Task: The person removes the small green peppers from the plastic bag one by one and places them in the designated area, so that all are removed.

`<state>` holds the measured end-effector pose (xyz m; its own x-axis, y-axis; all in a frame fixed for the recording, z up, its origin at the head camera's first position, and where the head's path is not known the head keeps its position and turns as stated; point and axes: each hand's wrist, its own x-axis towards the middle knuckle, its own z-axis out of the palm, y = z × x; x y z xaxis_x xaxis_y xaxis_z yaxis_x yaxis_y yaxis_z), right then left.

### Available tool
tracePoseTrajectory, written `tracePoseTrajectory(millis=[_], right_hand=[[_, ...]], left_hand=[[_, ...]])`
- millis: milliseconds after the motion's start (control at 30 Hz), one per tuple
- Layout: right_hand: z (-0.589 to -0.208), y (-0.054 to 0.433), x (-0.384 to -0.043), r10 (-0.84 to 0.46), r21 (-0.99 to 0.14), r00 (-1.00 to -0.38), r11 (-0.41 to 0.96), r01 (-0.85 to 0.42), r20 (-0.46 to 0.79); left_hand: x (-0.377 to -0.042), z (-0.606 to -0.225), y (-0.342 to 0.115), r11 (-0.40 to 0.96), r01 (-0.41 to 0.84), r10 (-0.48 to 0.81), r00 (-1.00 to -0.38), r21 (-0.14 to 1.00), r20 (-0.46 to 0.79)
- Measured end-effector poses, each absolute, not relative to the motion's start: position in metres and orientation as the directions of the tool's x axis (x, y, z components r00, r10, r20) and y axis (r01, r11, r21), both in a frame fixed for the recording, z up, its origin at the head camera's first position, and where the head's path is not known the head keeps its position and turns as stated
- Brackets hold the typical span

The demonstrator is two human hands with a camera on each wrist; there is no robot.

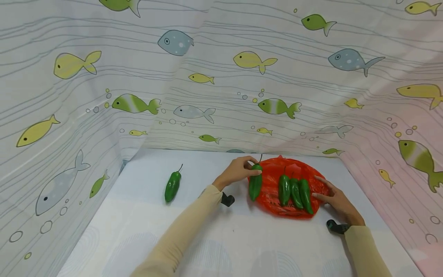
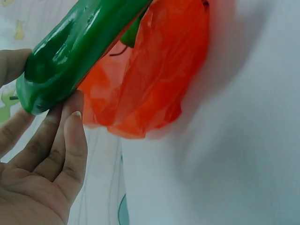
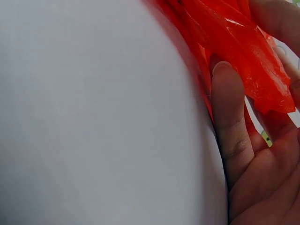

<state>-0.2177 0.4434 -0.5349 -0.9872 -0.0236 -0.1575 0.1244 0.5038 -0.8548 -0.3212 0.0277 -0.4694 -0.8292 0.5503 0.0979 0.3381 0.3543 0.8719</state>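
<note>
In the head view my left hand pinches a green chili pepper near its stem end, over the left edge of a red plastic bag. The left wrist view shows the thumb on one side of this glossy pepper and fingertips on the other. My right hand is at the bag's right edge, and in the right wrist view the crumpled red plastic lies between its thumb and fingers. Three more green peppers sit side by side on the bag, stems pointing away.
Another green pepper lies by itself on the white table, left of my left arm. A fish-patterned cloth hangs behind the table and along both sides. Dark wrist devices are on both wrists.
</note>
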Motion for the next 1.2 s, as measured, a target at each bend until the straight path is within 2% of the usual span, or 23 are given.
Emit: tracePoseTrajectory(millis=[1200], right_hand=[[-0.535,0.446,-0.218,-0.044,-0.864,-0.987,0.490,0.114,-0.156]], left_hand=[[-0.313,-0.465,-0.070,0.421,0.302,0.457,-0.885,0.856,0.088]])
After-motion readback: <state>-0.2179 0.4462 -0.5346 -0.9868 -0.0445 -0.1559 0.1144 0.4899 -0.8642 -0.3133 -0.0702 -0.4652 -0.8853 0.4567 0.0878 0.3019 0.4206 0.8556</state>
